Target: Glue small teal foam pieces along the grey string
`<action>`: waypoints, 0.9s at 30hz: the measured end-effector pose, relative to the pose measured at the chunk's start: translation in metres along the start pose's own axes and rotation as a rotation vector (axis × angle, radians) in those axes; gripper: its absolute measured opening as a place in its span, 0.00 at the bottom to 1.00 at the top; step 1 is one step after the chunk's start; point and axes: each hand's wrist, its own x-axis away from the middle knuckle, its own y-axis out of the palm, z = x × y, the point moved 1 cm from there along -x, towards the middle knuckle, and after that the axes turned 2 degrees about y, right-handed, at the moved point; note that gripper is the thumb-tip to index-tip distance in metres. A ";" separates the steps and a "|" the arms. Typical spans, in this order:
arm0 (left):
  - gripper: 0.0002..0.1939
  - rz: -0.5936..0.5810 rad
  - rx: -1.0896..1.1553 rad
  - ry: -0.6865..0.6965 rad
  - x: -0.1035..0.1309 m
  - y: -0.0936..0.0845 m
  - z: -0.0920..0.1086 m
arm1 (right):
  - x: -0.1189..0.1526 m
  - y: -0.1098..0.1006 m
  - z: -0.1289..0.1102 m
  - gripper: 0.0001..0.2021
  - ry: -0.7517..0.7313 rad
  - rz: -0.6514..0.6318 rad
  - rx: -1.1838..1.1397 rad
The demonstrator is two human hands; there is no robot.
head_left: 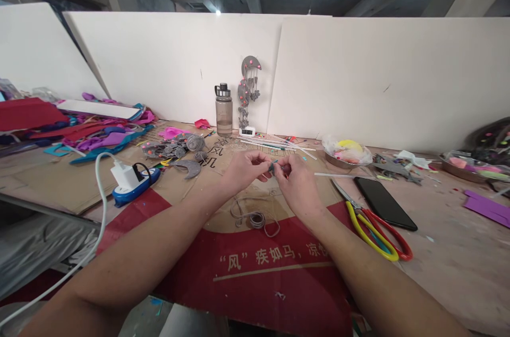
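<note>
My left hand (247,169) and my right hand (297,177) meet above the middle of the cardboard, fingertips almost touching. Between them they pinch a small dark teal piece (272,167); its exact kind is too small to make out, and the fingers partly cover it. Below my hands lies a loose coil of grey cord (257,220), with strands looping across the brown and red cardboard (279,284). Whether the cord connects to the held piece cannot be seen.
Right of my hands lie scissors (374,225) with red and yellow handles and a black phone (384,201). Left are a blue power strip (135,186) and grey felt pieces (187,168). Behind stand a water bottle (223,114) and a grey moon-shaped hanging ornament (250,82).
</note>
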 end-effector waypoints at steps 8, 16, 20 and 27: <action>0.07 -0.050 -0.015 0.014 -0.003 -0.004 -0.007 | -0.002 -0.004 0.000 0.06 0.118 -0.047 -0.158; 0.13 -0.181 0.228 -0.068 -0.003 -0.007 -0.009 | -0.005 -0.003 0.006 0.11 0.225 -0.150 -0.245; 0.16 -0.196 0.276 -0.091 -0.004 -0.008 -0.009 | -0.005 0.000 0.011 0.12 0.285 -0.160 -0.268; 0.09 -0.143 -0.018 -0.033 -0.001 -0.004 -0.004 | -0.001 0.002 0.007 0.11 0.246 -0.141 -0.257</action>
